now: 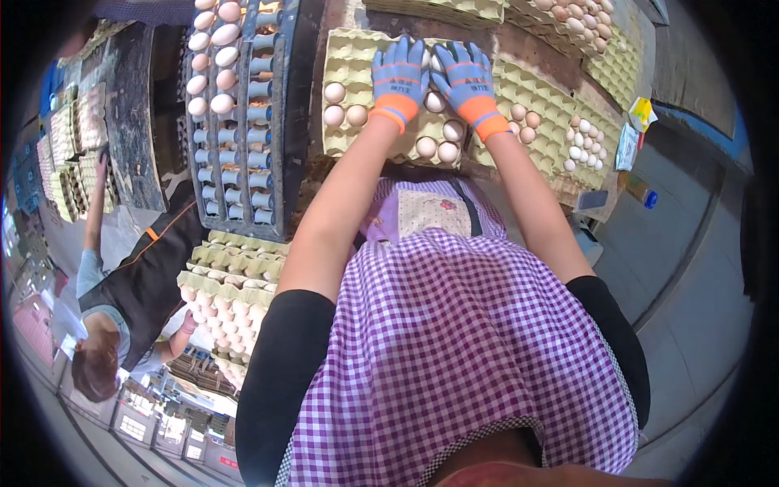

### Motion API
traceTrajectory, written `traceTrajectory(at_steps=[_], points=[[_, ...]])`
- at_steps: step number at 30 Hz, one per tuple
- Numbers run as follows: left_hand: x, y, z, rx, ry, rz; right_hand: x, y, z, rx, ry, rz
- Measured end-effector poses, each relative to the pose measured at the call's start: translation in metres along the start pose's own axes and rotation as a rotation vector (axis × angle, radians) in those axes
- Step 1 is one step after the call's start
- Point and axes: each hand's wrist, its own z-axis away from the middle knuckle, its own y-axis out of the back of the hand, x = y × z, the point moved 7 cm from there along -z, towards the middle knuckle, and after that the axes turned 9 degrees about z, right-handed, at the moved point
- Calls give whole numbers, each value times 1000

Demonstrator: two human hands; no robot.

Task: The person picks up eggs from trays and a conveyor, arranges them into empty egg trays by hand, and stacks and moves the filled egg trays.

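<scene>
Both my hands wear blue work gloves with orange cuffs and reach over a pale pulp egg tray (348, 58). My left hand (398, 76) lies palm down over the tray's middle, fingers pointing to its far edge. Beside it my right hand (468, 82) is also palm down, over the tray's far right part. Parts of white eggs (434, 63) show between the two hands. What lies under the palms and fingers is hidden. Below my right hand sits a pale egg (434, 101). Several eggs (449, 151) rest at the near right, and three eggs (334, 115) at the left.
Left of the tray runs a roller conveyor (237, 158) carrying eggs at its far end. Stacked egg trays (228, 304) stand beside it, near a co-worker (140, 286). More trays (538, 97) with eggs lie right. A phone (591, 200) and bottle (639, 190) sit at the table's right edge.
</scene>
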Motion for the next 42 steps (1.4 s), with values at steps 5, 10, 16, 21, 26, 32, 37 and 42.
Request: traceTrajectory(at_steps=[5,10,16,21,26,32,37,42], points=[[-7,5,0,-75,-7,260,21,1,-16,-71,-17,-211],[-27,24,-1,46,18,566,53,13,-3,10,-158,-532],[-84,-4,55,-29,994,2420,-1,32,-21,-394,81,-48],[-29,25,91,-175,999,2674,-10,-3,-34,-500,229,165],[-29,65,132,-96,1094,2255,-15,12,-38,-524,443,256],[-128,159,123,329,556,1154,-59,57,-109,-496,456,-219],[-163,214,107,333,517,254,-224,92,-187,-199,816,-217],[-185,203,83,260,585,6,-278,51,-224,-228,1008,-83]])
